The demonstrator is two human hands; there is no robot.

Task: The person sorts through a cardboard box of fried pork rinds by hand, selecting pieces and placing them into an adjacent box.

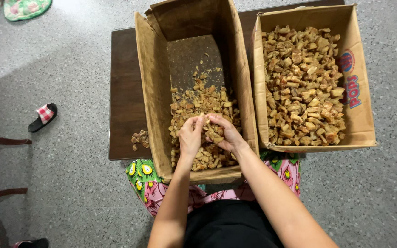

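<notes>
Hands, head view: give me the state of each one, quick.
Left hand: fingers curled, gripping brown chunks over the nearer cardboard box.
Right hand: fingers curled, gripping chunks from the same pile, touching the left hand.

Right: full cardboard box (355, 69) of brown chunks. Beneath: dark wooden table (124, 92) bearing a small chunk pile (139, 138). Floor: checked sandal (43, 117), green mat (25, 8).

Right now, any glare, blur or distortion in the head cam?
Head view: sharp on both hands, left hand and right hand; soft glare on the speckled floor at top; deep shadow inside the left box; mild wide-angle bowing at edges.
</notes>
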